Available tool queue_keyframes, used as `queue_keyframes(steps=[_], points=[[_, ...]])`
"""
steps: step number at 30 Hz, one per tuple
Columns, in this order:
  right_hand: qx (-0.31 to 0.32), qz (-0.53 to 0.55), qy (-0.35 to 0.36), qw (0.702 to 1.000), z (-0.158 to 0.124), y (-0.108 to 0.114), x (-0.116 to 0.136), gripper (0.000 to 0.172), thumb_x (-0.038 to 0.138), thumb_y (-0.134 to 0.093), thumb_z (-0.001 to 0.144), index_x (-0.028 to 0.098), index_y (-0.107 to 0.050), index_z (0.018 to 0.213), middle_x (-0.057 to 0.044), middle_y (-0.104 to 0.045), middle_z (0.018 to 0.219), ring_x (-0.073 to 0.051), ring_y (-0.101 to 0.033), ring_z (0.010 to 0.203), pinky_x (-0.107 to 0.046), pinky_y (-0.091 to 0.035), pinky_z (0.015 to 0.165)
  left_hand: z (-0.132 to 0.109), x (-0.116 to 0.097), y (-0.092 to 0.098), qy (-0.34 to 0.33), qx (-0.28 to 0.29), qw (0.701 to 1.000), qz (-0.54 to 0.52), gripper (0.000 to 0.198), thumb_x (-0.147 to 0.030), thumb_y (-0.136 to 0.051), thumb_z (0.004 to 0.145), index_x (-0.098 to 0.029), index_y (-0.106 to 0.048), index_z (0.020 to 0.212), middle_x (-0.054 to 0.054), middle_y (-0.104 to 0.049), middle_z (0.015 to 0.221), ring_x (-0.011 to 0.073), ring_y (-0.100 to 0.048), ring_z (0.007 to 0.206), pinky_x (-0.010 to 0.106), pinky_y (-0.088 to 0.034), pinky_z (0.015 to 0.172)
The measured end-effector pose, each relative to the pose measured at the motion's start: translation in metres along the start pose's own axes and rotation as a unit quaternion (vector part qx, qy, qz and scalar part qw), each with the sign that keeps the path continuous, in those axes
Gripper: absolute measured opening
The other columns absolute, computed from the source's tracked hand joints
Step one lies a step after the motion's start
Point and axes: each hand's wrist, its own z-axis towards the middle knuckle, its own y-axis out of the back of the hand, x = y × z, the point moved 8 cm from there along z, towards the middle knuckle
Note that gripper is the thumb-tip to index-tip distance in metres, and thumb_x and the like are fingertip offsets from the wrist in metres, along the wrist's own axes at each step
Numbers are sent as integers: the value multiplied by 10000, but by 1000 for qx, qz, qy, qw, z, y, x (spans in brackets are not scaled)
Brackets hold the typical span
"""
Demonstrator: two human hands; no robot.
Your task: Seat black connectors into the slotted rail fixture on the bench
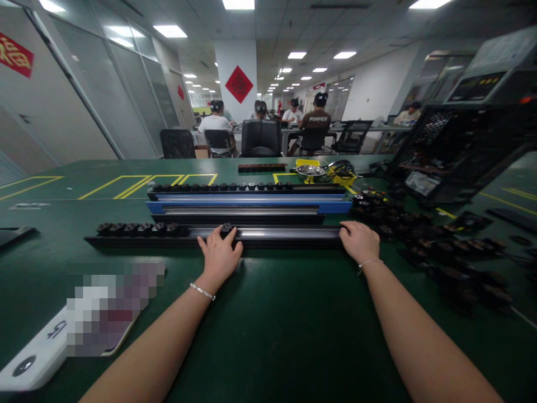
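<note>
A long black rail point(285, 234) with a silvery channel lies across the green table in front of me. Several small black parts point(138, 228) sit in its left stretch. My left hand point(218, 253) rests on the rail near its middle, fingers pinched round one small black part point(227, 228) in the channel. My right hand point(359, 240) grips the rail's right end, fingers curled over it. Behind lie two more rails: one with blue ends point(249, 208), and a far one point(247, 189) carrying a row of black parts.
A heap of loose black parts point(440, 252) spreads at the right, beside a black crate point(457, 145). A metal bowl point(309, 169) and yellow box stand further back. A white device point(37, 352) lies at the near left. Several people sit at tables beyond.
</note>
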Motion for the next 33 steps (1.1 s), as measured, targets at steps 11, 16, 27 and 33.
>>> queue_keyframes(steps=[11,16,27,33], points=[[21,-4,-11,1000,0,1,0,415,299,-350,825,193,-679,1054,-64,-649,1170,-238,-532,1126,-410,-385,908,-1,-9,-2,-50,-12,999,-3,460,-375,-482,834,-244,-562,1268,154,-450,1357,311,-395,1284,572,-179,1104],[20,-3,-6,1000,0,2,2,412,295,-354,825,195,-678,1059,-68,-648,1167,-247,-531,1122,-419,-389,906,-2,-11,-3,-69,-5,998,-2,469,-378,-477,837,-236,-552,1277,148,-440,1368,321,-387,1288,559,-197,1102],[20,-11,-5,1000,0,1,1,407,281,-363,826,191,-684,1060,-68,-651,1161,-242,-543,1101,-407,-404,896,-5,-17,-1,-94,-6,996,-8,466,-356,-502,825,-252,-547,1277,152,-457,1355,319,-415,1268,591,-204,1084],[17,-7,-5,1000,0,0,1,400,281,-368,827,193,-683,1057,-66,-650,1166,-239,-539,1112,-409,-397,903,-7,-20,0,-104,0,994,-16,459,-347,-490,832,-262,-542,1280,156,-446,1378,319,-416,1274,626,-182,1078]])
